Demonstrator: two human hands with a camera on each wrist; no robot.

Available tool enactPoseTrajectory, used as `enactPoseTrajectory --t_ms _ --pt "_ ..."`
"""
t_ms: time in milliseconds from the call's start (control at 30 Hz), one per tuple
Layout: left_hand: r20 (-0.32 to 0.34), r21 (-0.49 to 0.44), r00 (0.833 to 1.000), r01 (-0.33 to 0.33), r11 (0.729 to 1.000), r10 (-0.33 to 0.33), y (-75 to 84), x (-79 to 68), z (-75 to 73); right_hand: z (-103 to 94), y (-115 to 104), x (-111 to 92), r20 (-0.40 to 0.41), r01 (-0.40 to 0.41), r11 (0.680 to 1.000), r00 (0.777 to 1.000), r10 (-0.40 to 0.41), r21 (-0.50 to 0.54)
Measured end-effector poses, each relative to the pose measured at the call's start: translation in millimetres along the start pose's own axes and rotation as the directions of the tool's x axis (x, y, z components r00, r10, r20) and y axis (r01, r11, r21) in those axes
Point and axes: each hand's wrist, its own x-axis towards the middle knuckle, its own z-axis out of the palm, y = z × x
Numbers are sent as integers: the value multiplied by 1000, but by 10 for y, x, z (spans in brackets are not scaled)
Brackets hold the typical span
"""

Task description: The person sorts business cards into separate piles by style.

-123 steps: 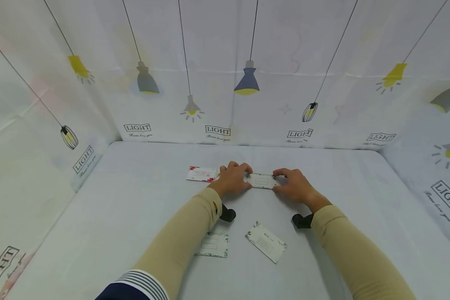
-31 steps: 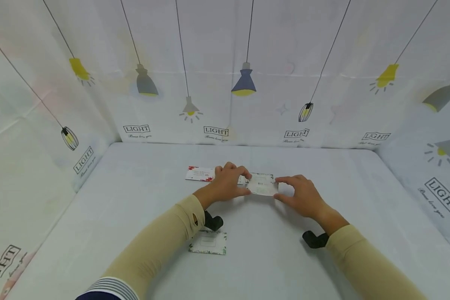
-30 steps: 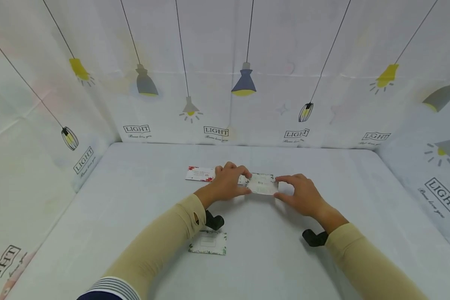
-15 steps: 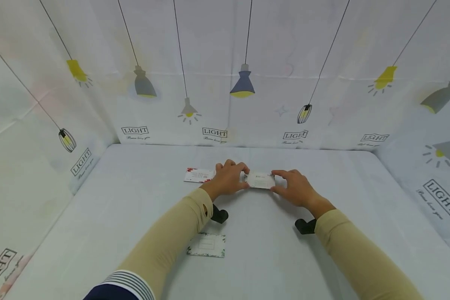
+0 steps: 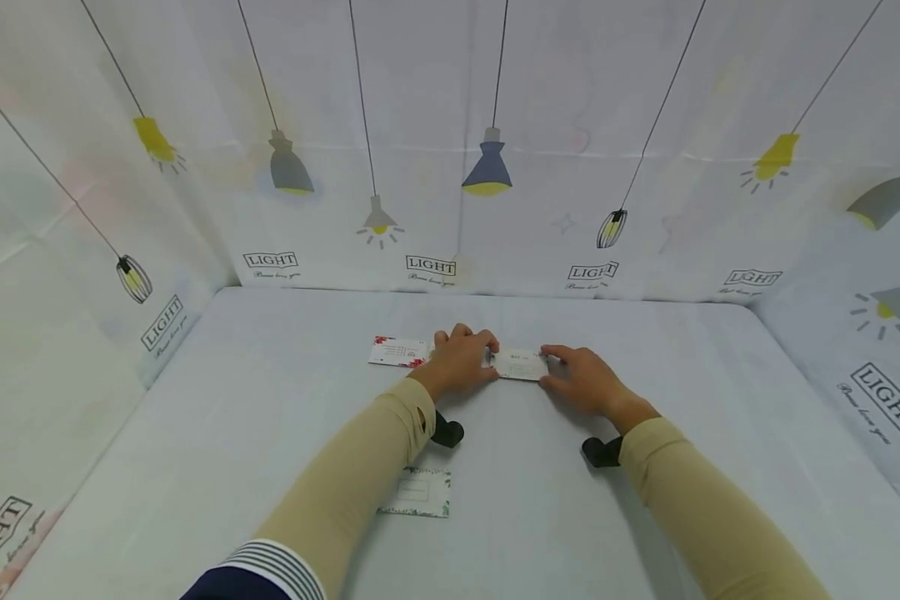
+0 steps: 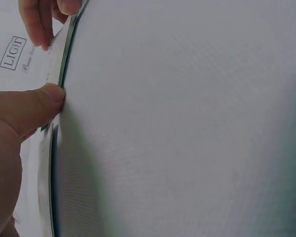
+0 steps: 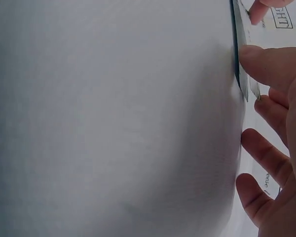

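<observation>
Between my two hands at the far middle of the table is a white leaf-print card [image 5: 520, 365], lying over another card. My left hand [image 5: 461, 362] pinches its left end between thumb and fingers. At its right end my right hand [image 5: 585, 382] pinches it the same way; the right wrist view shows the thumb [image 7: 256, 61] against the near edge of the card [image 7: 240, 44]. In the left wrist view, a second card edge [image 6: 46, 182] runs beside the left thumb. A red-flowered card [image 5: 397, 352] lies left of my left hand, partly covered by it.
Nearer me, a leaf-bordered card [image 5: 423, 493] lies partly under my left forearm. Black wrist mounts [image 5: 447, 431] jut from both sleeves. A lamp-print cloth [image 5: 465, 225] rises behind the white table [image 5: 510, 533].
The tilted text card that lay near me 4.1 s ago is now between my hands. Since 1.0 s ago both hands have moved it slightly away, lining it up over the card below.
</observation>
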Motion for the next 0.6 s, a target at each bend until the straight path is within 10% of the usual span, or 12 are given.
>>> enactPoseTrajectory --t_ms 600 --pt "-13 -7 1000 10 1000 -10 -37 37 31 33 6 44 10 -28 1000 1000 28 -14"
